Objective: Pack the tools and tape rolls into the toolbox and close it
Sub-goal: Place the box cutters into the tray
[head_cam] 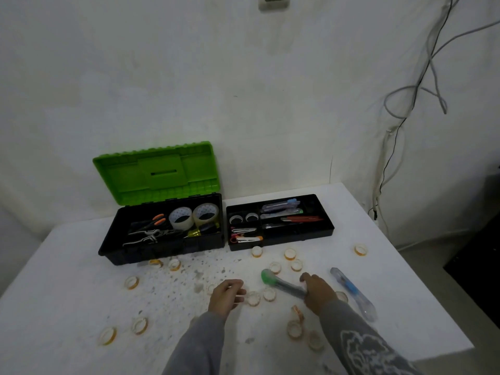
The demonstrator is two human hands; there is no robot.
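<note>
The black toolbox stands open at the back of the table, its green lid raised; pliers and two big tape rolls lie inside. Beside it on the right sits the black insert tray with cutters and small rolls. My right hand grips a green-tipped utility knife just above the table. My left hand hovers with curled fingers over a small tape roll; whether it holds anything is unclear. A blue-slider utility knife lies to the right. Several small yellowish tape rolls are scattered around.
The white table is speckled with dark spots in the middle. Its right edge drops off close to the blue knife. Cables hang on the wall at the right. The wall stands directly behind the toolbox.
</note>
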